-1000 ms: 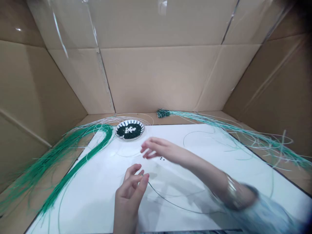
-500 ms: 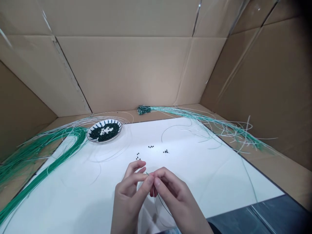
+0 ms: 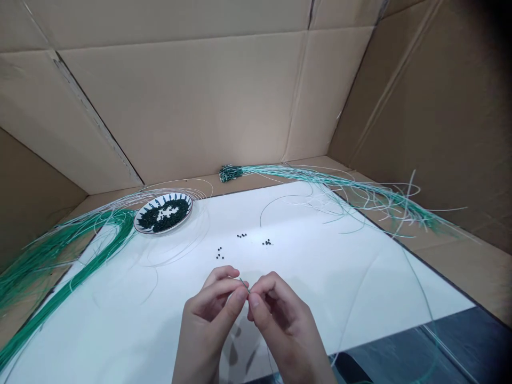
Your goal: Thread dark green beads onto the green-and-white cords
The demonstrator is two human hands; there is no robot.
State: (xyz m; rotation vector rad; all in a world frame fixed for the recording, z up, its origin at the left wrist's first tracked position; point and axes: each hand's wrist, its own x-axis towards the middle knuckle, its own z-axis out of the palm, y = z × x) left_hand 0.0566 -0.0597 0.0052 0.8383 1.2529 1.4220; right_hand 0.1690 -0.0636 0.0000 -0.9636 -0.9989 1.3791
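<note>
A thin wire is being pinched close to its tip for steadiness, with the left hand and right hand held together above the white sheet.

Blue-black petal pattern around the rim of a white china plate, near-black beads on a plain white sheet, emerald-and-white strands at left, paler teal-and-white strands at right, thin green wire, tan cardboard walls
</note>
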